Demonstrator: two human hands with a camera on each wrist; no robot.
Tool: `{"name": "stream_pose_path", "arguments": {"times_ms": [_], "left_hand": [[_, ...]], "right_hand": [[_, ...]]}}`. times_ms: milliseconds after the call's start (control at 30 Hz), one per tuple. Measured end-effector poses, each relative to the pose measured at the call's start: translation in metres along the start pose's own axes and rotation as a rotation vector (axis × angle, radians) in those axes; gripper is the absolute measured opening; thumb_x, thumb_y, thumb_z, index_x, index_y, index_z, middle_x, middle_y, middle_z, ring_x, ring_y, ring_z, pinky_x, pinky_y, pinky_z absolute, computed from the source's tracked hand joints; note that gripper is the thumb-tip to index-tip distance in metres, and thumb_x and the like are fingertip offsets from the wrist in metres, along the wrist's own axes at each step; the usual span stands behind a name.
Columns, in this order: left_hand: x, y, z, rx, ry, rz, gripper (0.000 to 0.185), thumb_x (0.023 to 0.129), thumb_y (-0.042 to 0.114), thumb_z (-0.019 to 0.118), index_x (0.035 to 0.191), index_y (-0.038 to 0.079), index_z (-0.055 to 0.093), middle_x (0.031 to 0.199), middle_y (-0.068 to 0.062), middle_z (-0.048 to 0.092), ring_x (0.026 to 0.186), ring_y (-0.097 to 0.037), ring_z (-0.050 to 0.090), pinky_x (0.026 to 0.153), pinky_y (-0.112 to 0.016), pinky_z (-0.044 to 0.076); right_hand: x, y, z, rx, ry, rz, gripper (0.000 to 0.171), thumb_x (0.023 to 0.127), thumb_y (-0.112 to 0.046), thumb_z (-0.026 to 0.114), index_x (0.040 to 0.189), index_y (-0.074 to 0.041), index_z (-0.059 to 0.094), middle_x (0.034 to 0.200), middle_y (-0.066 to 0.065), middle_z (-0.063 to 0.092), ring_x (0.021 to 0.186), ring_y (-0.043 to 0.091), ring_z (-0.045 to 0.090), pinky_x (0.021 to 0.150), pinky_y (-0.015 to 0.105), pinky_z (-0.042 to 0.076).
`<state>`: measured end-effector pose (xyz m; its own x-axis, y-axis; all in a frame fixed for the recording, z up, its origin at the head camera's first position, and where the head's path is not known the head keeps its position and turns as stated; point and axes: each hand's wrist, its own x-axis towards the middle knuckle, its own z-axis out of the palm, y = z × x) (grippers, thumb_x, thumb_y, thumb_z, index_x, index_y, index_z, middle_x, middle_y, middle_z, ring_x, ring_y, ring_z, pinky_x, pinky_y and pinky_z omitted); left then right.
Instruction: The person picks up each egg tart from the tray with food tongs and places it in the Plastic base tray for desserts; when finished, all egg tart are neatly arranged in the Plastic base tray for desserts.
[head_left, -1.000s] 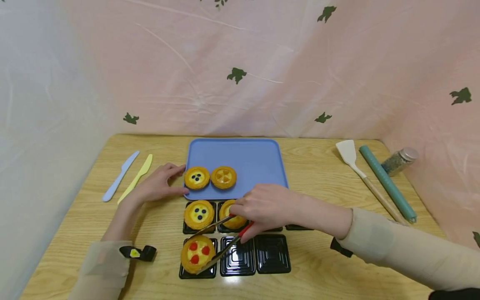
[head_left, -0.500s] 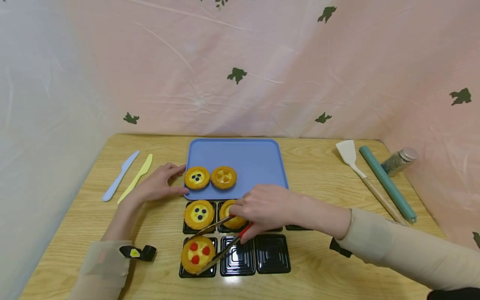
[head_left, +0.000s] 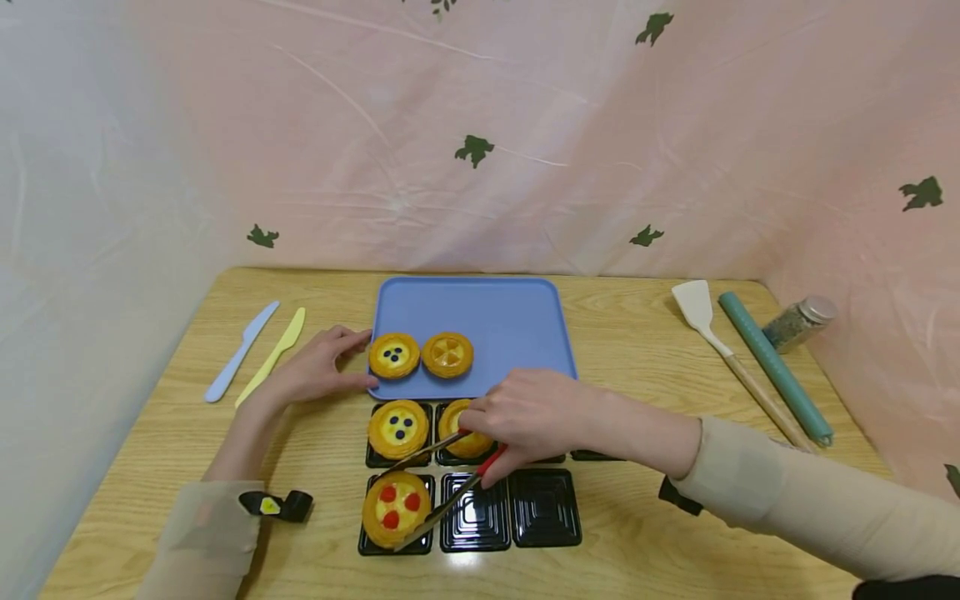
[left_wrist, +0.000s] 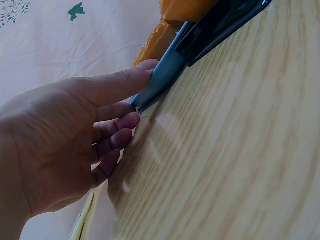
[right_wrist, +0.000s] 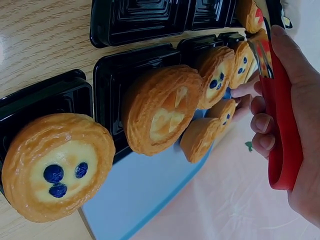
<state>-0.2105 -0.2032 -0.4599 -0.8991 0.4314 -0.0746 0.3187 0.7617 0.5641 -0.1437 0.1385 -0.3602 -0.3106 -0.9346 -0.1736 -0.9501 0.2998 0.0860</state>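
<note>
In the head view my right hand [head_left: 536,421] grips red-handled metal tongs [head_left: 450,500]. Their arms lie either side of an egg tart with red berry pieces [head_left: 396,510], which sits in a black square tray [head_left: 427,542] at the front left. The red handle [right_wrist: 285,130] fills my palm in the right wrist view. My left hand [head_left: 322,367] holds the left edge of the blue tray [head_left: 510,317], thumb near its front corner. On that tray sit a blueberry tart [head_left: 393,356] and a fruit-wedge tart [head_left: 447,356].
Behind the tongs are another blueberry tart [head_left: 399,429] and a partly hidden tart [head_left: 453,446], in black trays. Bare black trays [head_left: 545,508] lie to the right. Blue [head_left: 240,354] and yellow [head_left: 281,346] knives lie left; a spatula [head_left: 697,308], green rod [head_left: 776,367] and jar [head_left: 798,323] lie right.
Almost nothing differs. The tongs stay around the red-berry tart, which has shifted by a hair at most, and my left hand keeps its place on the blue tray.
</note>
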Motion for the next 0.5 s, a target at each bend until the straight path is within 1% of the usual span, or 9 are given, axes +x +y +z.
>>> {"name": "stream_pose_path", "arguments": {"times_ms": [233, 367, 433, 500], "left_hand": [[0.0004, -0.0004, 0.0002, -0.004, -0.001, 0.003, 0.088, 0.088, 0.046, 0.079, 0.155, 0.003, 0.043, 0.133, -0.019, 0.057, 0.123, -0.036, 0.054, 0.106, -0.057, 0.044], [0.0008, -0.0009, 0.0004, -0.004, -0.002, 0.002, 0.088, 0.088, 0.047, 0.079, 0.156, 0.003, 0.043, 0.133, -0.019, 0.057, 0.123, -0.036, 0.054, 0.106, -0.057, 0.044], [0.0008, -0.001, 0.0003, -0.002, -0.003, 0.002, 0.088, 0.088, 0.047, 0.079, 0.156, 0.003, 0.043, 0.133, -0.02, 0.057, 0.123, -0.036, 0.054, 0.106, -0.057, 0.044], [0.0007, -0.0009, 0.0001, -0.001, -0.003, 0.001, 0.089, 0.088, 0.047, 0.079, 0.156, 0.003, 0.043, 0.133, -0.019, 0.057, 0.124, -0.036, 0.053, 0.106, -0.057, 0.044]], "right_hand": [[-0.001, 0.0012, 0.001, -0.001, 0.023, 0.001, 0.063, 0.085, -0.076, 0.064, 0.112, -0.019, 0.067, 0.084, -0.013, 0.069, 0.061, 0.0, 0.054, 0.053, 0.016, 0.04], [-0.0027, 0.0027, -0.0013, 0.029, 0.047, -0.002, 0.063, 0.084, -0.074, 0.066, 0.111, -0.018, 0.068, 0.086, -0.012, 0.07, 0.062, 0.0, 0.055, 0.053, 0.015, 0.04], [-0.0046, 0.0041, -0.0036, 0.055, 0.053, 0.0, 0.065, 0.084, -0.073, 0.067, 0.115, -0.016, 0.068, 0.091, -0.01, 0.073, 0.066, 0.002, 0.061, 0.056, 0.016, 0.045], [-0.0069, 0.0065, -0.0063, 0.082, 0.055, 0.012, 0.068, 0.085, -0.071, 0.068, 0.121, -0.014, 0.067, 0.1, -0.007, 0.076, 0.074, 0.005, 0.068, 0.062, 0.019, 0.052]]}}
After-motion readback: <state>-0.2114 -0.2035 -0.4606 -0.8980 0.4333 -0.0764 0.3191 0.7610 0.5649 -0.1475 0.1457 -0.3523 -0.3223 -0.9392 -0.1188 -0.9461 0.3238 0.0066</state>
